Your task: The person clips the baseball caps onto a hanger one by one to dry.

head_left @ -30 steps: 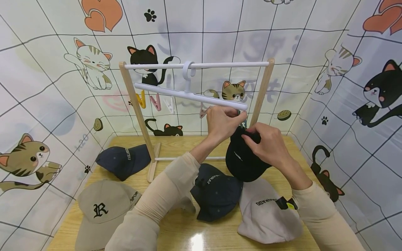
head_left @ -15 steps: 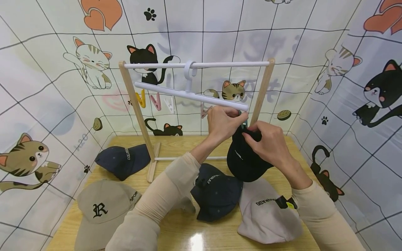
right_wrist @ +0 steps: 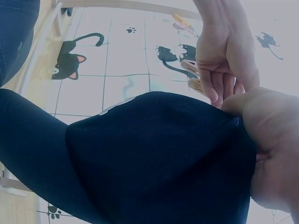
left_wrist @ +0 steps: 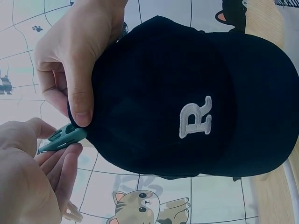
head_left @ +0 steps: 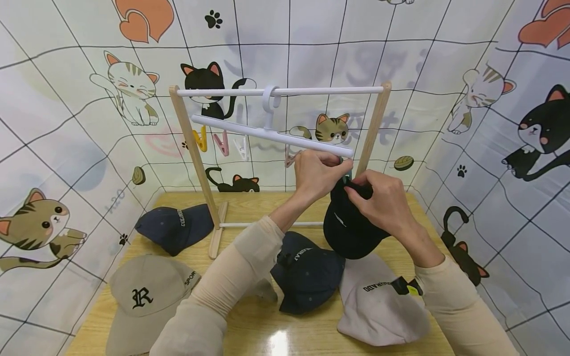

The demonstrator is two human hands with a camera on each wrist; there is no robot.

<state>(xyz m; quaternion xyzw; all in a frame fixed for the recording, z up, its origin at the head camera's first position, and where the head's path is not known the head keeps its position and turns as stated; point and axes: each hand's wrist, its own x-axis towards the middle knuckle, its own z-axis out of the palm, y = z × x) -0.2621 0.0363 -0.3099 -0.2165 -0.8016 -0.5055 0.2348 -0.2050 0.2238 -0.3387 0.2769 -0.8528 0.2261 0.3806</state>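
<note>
My left hand (head_left: 313,173) pinches a green clothespin (left_wrist: 70,138) below the right end of the white hanger (head_left: 289,139). In my right hand (head_left: 384,201) is the crown of a black baseball cap (head_left: 352,232), gripped between thumb and fingers. The cap hangs with its brim pointing down, and a white letter R shows on its front in the left wrist view. At the crown's top, the clothespin's tip meets the fabric; whether it bites into it is hard to tell. The hanger tilts down to the right.
A wooden rack with a white rail (head_left: 329,91) bears the hanger. Yellow (head_left: 200,139), pink and white clothespins dangle from the hanger. Navy caps (head_left: 309,274) (head_left: 171,227), a beige cap (head_left: 147,291) and a pale cap (head_left: 378,306) lie on the table (head_left: 249,326).
Both hands and the black cap have shifted very slightly to the right, the hanger's end with them. The holds look the same.
</note>
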